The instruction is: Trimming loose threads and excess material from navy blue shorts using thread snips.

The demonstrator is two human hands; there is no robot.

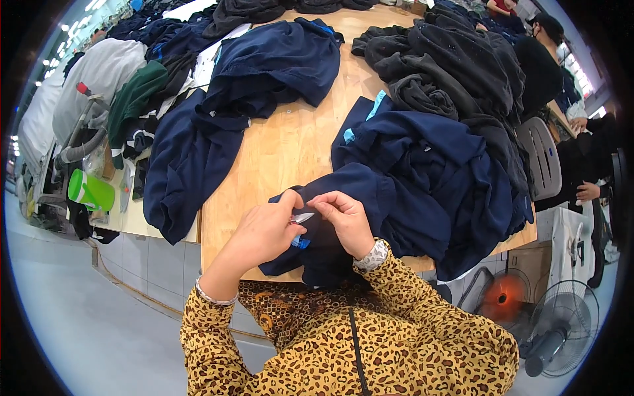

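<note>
My left hand [264,224] is closed around a small pair of thread snips [304,217], with the silver blades pointing right. Close to the blade tips, my right hand [347,221] is closed in a pinch; what lies between its fingertips is too small to make out. Beneath both hands a navy blue garment [323,247] drapes over the table's near edge. It runs into a crumpled heap of navy cloth [429,178] to the right. A bright blue strip [300,243] shows on the cloth below my left hand.
More navy garments [277,63] lie on the wooden table [284,145] at the far left, and dark grey ones [456,59] at the far right. A green bucket [90,191] stands on the left. A fan [561,323], a chair [540,158] and a person in black [584,165] are on the right.
</note>
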